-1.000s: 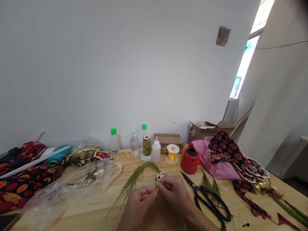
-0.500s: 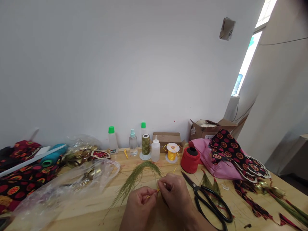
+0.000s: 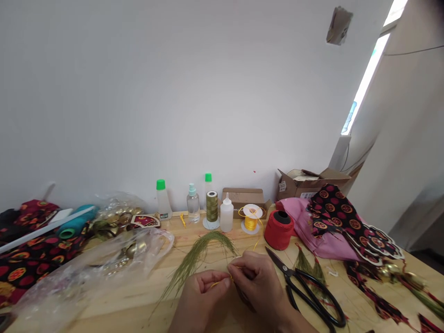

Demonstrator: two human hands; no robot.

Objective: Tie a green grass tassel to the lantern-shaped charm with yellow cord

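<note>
Both hands meet low in the middle of the view, over the wooden table. My left hand [image 3: 204, 293] pinches a thin yellow cord [image 3: 215, 284] between thumb and fingers. Right beside it, my right hand [image 3: 255, 280] is closed on the same cord, fingertips almost touching the left ones. A bundle of olive-green threads [image 3: 196, 254] arches over the table and its far end runs in behind my right hand. From that hand the cord seems to lead up toward a spool of yellow cord [image 3: 251, 223]. What lies inside the right fingers is partly hidden.
Black-handled scissors [image 3: 305, 286] lie close by my right forearm. Along the back stand a red thread cone [image 3: 278, 231], a white squeeze bottle [image 3: 226, 215] and an olive thread spool [image 3: 212, 206]. A plastic bag [image 3: 93, 263] spreads at left; patterned fabric [image 3: 335, 208] is piled at right.
The camera view has shifted slightly, moving the table things at right further right. Both hands stay together on the yellow cord, with small finger movements.
</note>
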